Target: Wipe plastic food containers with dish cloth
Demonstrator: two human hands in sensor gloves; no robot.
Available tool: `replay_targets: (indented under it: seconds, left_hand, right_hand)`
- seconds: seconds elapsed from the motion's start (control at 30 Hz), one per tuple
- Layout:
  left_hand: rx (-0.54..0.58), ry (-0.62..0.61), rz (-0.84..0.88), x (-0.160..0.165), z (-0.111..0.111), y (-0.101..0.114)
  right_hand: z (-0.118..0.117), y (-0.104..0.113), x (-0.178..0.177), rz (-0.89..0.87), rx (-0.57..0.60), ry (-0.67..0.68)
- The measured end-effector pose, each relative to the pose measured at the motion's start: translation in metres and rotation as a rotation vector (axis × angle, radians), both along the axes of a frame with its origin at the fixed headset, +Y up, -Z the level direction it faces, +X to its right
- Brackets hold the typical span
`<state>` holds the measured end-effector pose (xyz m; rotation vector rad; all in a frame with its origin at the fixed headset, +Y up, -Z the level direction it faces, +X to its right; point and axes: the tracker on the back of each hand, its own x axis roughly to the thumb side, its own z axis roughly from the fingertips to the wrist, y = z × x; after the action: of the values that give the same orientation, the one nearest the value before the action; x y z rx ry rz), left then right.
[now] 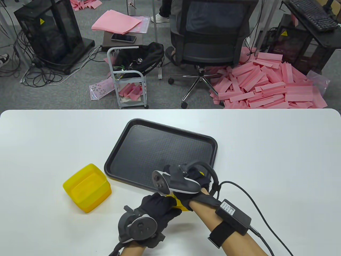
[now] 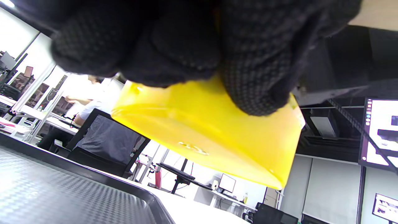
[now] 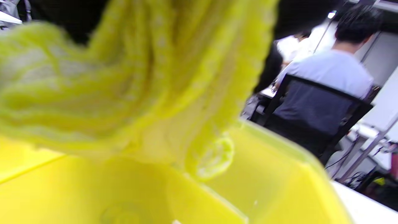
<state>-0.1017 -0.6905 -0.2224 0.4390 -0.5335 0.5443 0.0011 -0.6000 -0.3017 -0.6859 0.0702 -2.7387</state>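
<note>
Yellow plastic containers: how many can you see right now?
2. One yellow plastic container sits on the table left of the black tray; another is held between both hands, mostly hidden from above.

yellow warning triangles (image 1: 41, 21) on black cabinets | wrist-box label (image 1: 228, 208) unreadable

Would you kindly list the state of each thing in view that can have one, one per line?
Held yellow container: off the table, gripped by the left hand, open side toward the cloth.
Dish cloth: bunched, held by the right hand, inside the held container.
Second yellow container: on the table, open, tilted, untouched.
Black tray: flat on the table, nothing on it.
</note>
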Motion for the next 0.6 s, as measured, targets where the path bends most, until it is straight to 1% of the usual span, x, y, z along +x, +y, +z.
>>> replay_targets:
  seconds: [0.17, 0.23, 0.27, 0.43, 0.6]
  left_hand:
    - [0.021, -0.014, 0.009, 0.002, 0.003, 0.003]
    - [0.02, -0.008, 0.008, 0.0, 0.002, 0.003]
    - [0.024, -0.008, 0.023, -0.001, 0.002, 0.004]
    - [0.015, -0.002, 0.042, -0.006, 0.001, 0.004]
    - [0.015, 0.011, 0.039, -0.006, 0.001, 0.004]
  right_hand:
    - [-0.002, 0.001, -0.001, 0.134, 0.128, -0.016]
    - [-0.002, 0.0, 0.0, 0.125, 0.127, -0.014]
    - [-0.002, -0.001, 0.001, 0.14, 0.145, -0.011]
    - [-0.004, -0.008, 0.008, 0.212, 0.148, -0.016]
    - [-0.003, -0.012, 0.02, 0.279, 0.134, -0.018]
